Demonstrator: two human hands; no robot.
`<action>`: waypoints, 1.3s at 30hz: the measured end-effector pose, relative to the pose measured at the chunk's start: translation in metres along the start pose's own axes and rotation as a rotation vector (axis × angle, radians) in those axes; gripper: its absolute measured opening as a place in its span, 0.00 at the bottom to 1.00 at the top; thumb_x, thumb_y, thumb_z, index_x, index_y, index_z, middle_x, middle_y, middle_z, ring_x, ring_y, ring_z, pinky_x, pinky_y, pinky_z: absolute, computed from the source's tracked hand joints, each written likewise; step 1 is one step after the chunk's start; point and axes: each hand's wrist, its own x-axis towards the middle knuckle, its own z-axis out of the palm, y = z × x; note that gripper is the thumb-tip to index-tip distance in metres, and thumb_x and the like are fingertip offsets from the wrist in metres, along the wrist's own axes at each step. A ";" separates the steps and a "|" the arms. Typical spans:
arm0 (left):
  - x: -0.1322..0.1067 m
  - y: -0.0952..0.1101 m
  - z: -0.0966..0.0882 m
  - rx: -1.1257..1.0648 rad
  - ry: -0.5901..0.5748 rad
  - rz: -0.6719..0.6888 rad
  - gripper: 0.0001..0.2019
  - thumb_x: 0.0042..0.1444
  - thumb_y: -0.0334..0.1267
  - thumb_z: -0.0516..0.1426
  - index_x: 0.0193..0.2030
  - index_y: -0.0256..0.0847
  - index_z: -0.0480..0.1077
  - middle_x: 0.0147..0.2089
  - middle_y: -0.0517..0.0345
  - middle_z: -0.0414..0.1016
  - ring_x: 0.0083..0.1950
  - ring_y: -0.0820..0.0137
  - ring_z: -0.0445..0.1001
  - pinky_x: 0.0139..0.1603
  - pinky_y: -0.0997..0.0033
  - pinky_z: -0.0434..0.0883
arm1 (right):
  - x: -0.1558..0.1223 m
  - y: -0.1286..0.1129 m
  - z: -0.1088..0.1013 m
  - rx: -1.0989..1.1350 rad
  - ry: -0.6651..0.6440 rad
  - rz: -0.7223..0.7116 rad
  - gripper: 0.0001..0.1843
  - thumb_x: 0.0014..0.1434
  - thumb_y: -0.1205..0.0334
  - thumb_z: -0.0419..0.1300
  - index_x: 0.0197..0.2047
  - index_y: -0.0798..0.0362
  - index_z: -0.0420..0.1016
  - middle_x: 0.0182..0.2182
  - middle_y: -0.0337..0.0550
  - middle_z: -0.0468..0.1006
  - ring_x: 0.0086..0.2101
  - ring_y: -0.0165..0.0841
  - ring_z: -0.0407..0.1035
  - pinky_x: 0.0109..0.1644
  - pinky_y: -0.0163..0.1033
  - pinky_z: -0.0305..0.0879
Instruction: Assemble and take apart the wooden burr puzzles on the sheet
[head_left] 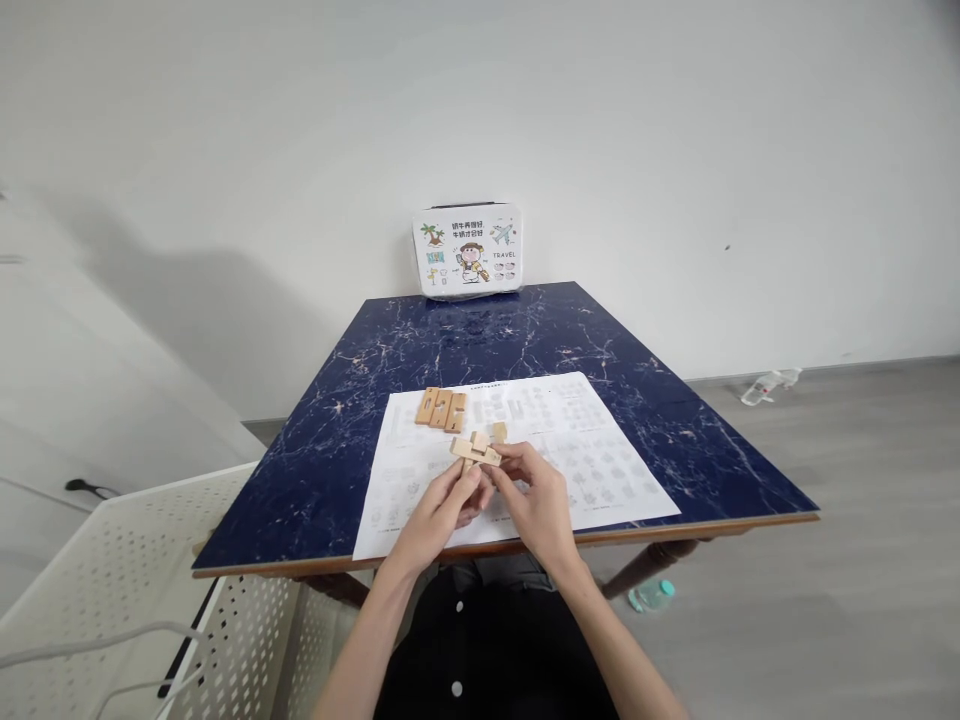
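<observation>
Fingers of the left hand (441,508) and right hand (538,492) are pinched on a cluster of pale wooden blocks (469,449), held over the printed sheet (630,485). From the cluster, darker notched wooden pieces (436,412) lie between ten and eleven o'clock, a small pale block (499,432) sits just beside it at two o'clock, and a white case (450,262) stands well apart at twelve, on the blue table (600,350).
</observation>
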 end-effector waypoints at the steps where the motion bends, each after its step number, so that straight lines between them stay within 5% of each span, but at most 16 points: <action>1: 0.000 0.000 0.000 -0.004 -0.002 -0.001 0.19 0.72 0.55 0.54 0.39 0.39 0.67 0.32 0.63 0.65 0.26 0.78 0.52 0.26 0.74 0.50 | 0.001 0.000 0.000 0.011 -0.011 0.008 0.13 0.69 0.52 0.63 0.51 0.50 0.79 0.38 0.46 0.85 0.38 0.40 0.80 0.44 0.44 0.77; 16: 0.000 0.002 0.000 0.004 -0.034 0.006 0.20 0.73 0.53 0.53 0.37 0.38 0.68 0.31 0.61 0.66 0.26 0.78 0.53 0.27 0.72 0.51 | 0.003 -0.002 -0.001 -0.017 0.009 0.007 0.13 0.69 0.53 0.62 0.52 0.50 0.78 0.42 0.46 0.84 0.40 0.39 0.78 0.44 0.42 0.75; 20: 0.001 -0.001 0.001 -0.043 -0.012 0.052 0.16 0.74 0.51 0.52 0.55 0.40 0.66 0.34 0.60 0.73 0.24 0.78 0.58 0.26 0.74 0.54 | 0.005 -0.002 -0.001 -0.013 -0.004 0.027 0.13 0.68 0.53 0.63 0.51 0.50 0.79 0.40 0.44 0.83 0.39 0.38 0.77 0.42 0.41 0.73; 25: -0.001 -0.002 0.000 -0.067 -0.013 0.063 0.24 0.74 0.50 0.52 0.70 0.46 0.50 0.33 0.62 0.76 0.21 0.78 0.63 0.23 0.77 0.58 | 0.006 -0.001 -0.001 -0.015 -0.034 0.034 0.13 0.68 0.53 0.63 0.52 0.50 0.79 0.40 0.44 0.83 0.39 0.38 0.77 0.42 0.41 0.73; 31: -0.002 0.000 -0.001 -0.078 -0.019 0.056 0.25 0.73 0.53 0.54 0.69 0.47 0.50 0.32 0.63 0.77 0.18 0.79 0.63 0.20 0.79 0.58 | 0.005 -0.005 -0.002 -0.018 -0.067 0.037 0.13 0.69 0.52 0.62 0.50 0.50 0.79 0.39 0.44 0.83 0.38 0.38 0.77 0.42 0.41 0.74; 39: 0.003 -0.004 0.001 -0.114 0.164 0.065 0.33 0.60 0.55 0.67 0.62 0.42 0.60 0.33 0.64 0.73 0.21 0.83 0.55 0.22 0.80 0.53 | 0.008 -0.004 -0.002 -0.002 -0.054 0.063 0.16 0.69 0.49 0.62 0.50 0.51 0.78 0.39 0.46 0.84 0.37 0.39 0.77 0.41 0.42 0.75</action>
